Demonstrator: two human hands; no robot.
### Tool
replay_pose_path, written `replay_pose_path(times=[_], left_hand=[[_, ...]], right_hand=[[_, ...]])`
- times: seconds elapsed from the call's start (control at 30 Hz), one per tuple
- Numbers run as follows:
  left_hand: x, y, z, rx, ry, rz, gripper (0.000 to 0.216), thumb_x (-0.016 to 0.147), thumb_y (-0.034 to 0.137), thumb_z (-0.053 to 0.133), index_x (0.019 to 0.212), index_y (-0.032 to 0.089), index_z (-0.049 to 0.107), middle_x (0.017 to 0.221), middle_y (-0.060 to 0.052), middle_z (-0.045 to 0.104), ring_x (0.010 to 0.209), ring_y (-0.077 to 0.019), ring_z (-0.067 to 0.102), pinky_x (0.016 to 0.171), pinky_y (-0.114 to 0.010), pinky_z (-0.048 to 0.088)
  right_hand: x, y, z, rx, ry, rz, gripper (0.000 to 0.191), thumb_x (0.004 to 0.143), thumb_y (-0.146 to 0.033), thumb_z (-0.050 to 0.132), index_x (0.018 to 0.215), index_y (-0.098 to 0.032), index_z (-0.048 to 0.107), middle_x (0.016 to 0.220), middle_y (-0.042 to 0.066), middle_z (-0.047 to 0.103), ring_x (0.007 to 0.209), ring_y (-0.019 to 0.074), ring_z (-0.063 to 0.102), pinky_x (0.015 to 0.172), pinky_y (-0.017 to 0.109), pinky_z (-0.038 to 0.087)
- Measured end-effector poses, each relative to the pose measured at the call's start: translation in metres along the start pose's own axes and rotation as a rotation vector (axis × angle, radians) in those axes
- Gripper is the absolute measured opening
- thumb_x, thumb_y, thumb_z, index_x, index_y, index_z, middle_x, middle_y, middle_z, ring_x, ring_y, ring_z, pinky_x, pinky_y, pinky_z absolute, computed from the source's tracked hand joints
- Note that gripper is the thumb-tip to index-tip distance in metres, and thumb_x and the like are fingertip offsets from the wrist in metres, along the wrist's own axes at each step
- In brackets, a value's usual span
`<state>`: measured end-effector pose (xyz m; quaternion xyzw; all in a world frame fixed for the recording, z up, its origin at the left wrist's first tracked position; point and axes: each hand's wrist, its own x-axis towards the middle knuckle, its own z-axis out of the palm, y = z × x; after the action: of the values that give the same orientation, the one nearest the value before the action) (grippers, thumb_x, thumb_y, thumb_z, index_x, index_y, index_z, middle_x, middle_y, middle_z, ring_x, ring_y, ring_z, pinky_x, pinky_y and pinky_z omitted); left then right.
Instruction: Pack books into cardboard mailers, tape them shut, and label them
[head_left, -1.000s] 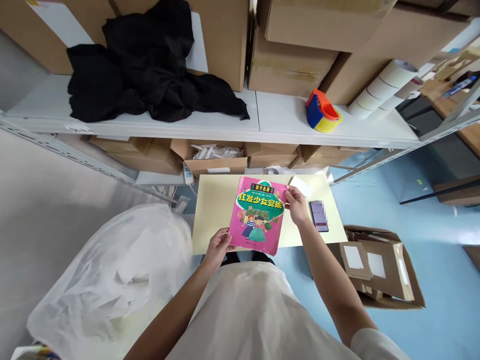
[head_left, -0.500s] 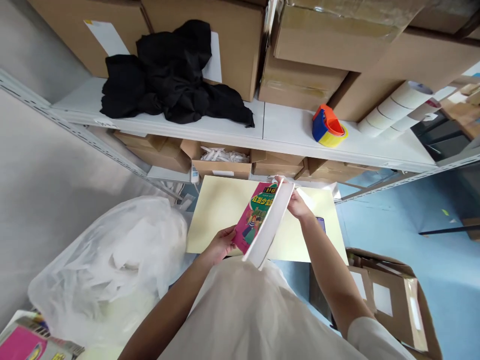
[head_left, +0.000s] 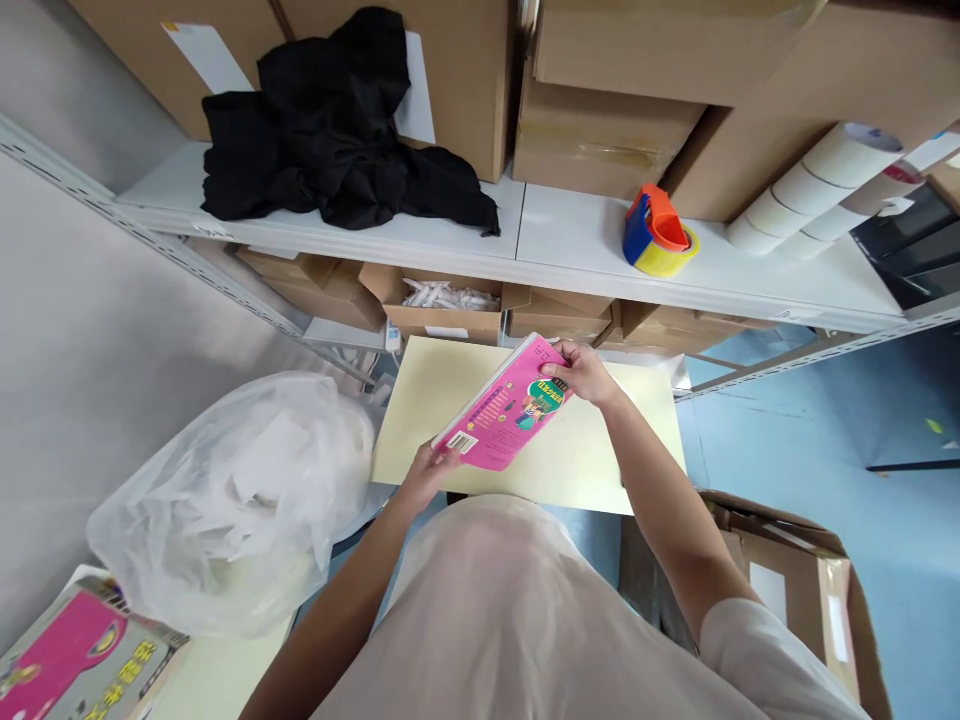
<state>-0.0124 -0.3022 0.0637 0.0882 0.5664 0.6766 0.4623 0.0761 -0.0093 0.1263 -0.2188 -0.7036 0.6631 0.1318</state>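
A: Nearest features?
B: At bottom centre, pale shirt (head_left: 517, 620). At lower left, grey book (head_left: 82, 655), cut off by the frame; just behind, translucent bag (head_left: 225, 480), bulging with white material.

A: Next, left hand (head_left: 426, 478)?
B: Closed on the lower left corner of the pink book (head_left: 491, 415), near the barcode (head_left: 463, 442).

A: And right hand (head_left: 589, 372)?
B: Grasping the upper right end, thumb flat against the cover, partly hiding the green picture.

A: Position of the pink book?
B: Held slantwise between both hands, over the cream counter (head_left: 420, 385), barcode side up. Contact with the counter: cannot tell.

A: Farther out?
B: At lower right, floor box (head_left: 870, 640), with cardboard inside, on blue floor (head_left: 765, 440). Past the counter, low down, open box (head_left: 476, 322) of white pieces (head_left: 442, 295). Above, on the shelf (head_left: 570, 230), left to right: black cloth (head_left: 360, 140), tape dispenser (head_left: 658, 235), white rolls (head_left: 810, 190).

A: Farthest?
B: Behind these, stacked boxes (head_left: 622, 50), brown, some taped.
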Motion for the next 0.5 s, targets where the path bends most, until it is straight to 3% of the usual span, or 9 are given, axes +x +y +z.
replay_pose_path(times=[0.07, 0.2, 0.33, 0.4, 0.5], left_hand=[[-0.002, 0.003, -0.001, 0.112, 0.117, 0.024, 0.059, 0.06, 0.054, 0.079, 0.104, 0.017, 0.064, 0.101, -0.009, 0.072, 0.094, -0.0257, 0.068, 0.081, -0.04, 0.056], [-0.003, 0.002, 0.005, 0.081, 0.246, 0.07, 0.054, 0.062, 0.052, 0.079, 0.099, 0.018, 0.06, 0.089, -0.004, 0.071, 0.078, -0.0192, 0.069, 0.067, -0.033, 0.059], [-0.002, -0.004, 0.009, -0.07, 0.302, 0.084, 0.05, 0.061, 0.05, 0.08, 0.093, 0.019, 0.057, 0.082, 0.0, 0.069, 0.068, -0.0135, 0.067, 0.065, -0.029, 0.058], [-0.002, -0.007, 0.011, -0.138, 0.307, 0.073, 0.051, 0.06, 0.048, 0.082, 0.095, 0.02, 0.057, 0.082, 0.001, 0.069, 0.068, -0.0123, 0.067, 0.065, -0.028, 0.057], [-0.002, -0.01, 0.014, -0.198, 0.251, 0.025, 0.051, 0.06, 0.045, 0.083, 0.096, 0.021, 0.057, 0.085, 0.0, 0.071, 0.067, -0.0127, 0.067, 0.065, -0.029, 0.057]], right_hand=[[0.001, 0.0, 0.003, -0.018, 0.01, -0.008, 0.032, 0.059, -0.043, 0.082, 0.073, -0.02, 0.063, 0.07, -0.001, 0.068, 0.063, 0.016, 0.063, 0.055, 0.027, 0.052], [-0.002, 0.0, 0.004, -0.046, 0.012, -0.031, 0.031, 0.066, -0.045, 0.078, 0.081, -0.02, 0.068, 0.077, 0.001, 0.071, 0.071, 0.019, 0.066, 0.063, 0.03, 0.055], [-0.021, 0.002, -0.013, 0.0, -0.154, 0.022, 0.049, 0.07, -0.047, 0.076, 0.111, -0.022, 0.069, 0.101, 0.004, 0.073, 0.089, 0.0246, 0.069, 0.078, 0.037, 0.057], [-0.032, 0.009, -0.023, 0.03, -0.195, 0.089, 0.051, 0.067, -0.046, 0.078, 0.111, -0.021, 0.07, 0.1, 0.004, 0.074, 0.088, 0.0251, 0.069, 0.077, 0.038, 0.057], [-0.045, 0.022, -0.032, 0.076, -0.095, 0.16, 0.042, 0.067, -0.047, 0.078, 0.098, -0.019, 0.073, 0.087, 0.005, 0.075, 0.077, 0.0221, 0.069, 0.07, 0.036, 0.056]])
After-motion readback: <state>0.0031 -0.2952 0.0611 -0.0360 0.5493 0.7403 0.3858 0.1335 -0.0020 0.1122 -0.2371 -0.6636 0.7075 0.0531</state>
